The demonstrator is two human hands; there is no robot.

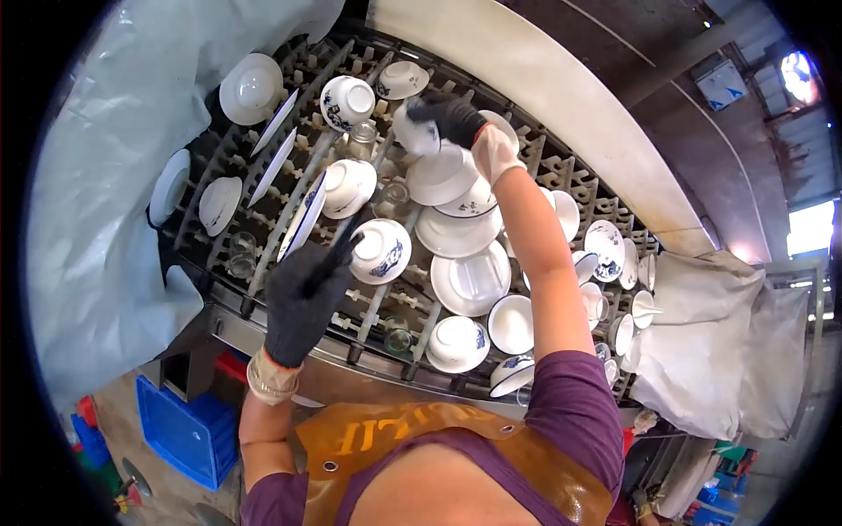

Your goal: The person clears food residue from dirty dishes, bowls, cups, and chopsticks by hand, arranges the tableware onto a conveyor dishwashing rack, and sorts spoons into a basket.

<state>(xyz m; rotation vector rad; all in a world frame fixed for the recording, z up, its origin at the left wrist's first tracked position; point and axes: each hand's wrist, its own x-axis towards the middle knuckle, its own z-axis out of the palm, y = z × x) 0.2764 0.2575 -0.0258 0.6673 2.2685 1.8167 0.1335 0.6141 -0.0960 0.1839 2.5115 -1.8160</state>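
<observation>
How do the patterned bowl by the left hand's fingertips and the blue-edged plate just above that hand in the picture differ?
The bowl sits upside down with its foot up, while the plate stands tilted on edge. The bowl is deep and rounded; the plate is shallower and flatter. Both are white with blue markings and sit on the rack.

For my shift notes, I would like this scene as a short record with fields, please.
Right hand: black glove, gripping a white dish; blurred, exact type unclear
Left hand: black glove, fingertips beside an upturned blue-patterned bowl; contact unclear
Surface: pegged rack
Also on rack: overlapping white plates, clear glasses, more bowls
Clothing: brown apron, purple sleeves
Lower left of picture: blue bin
</observation>
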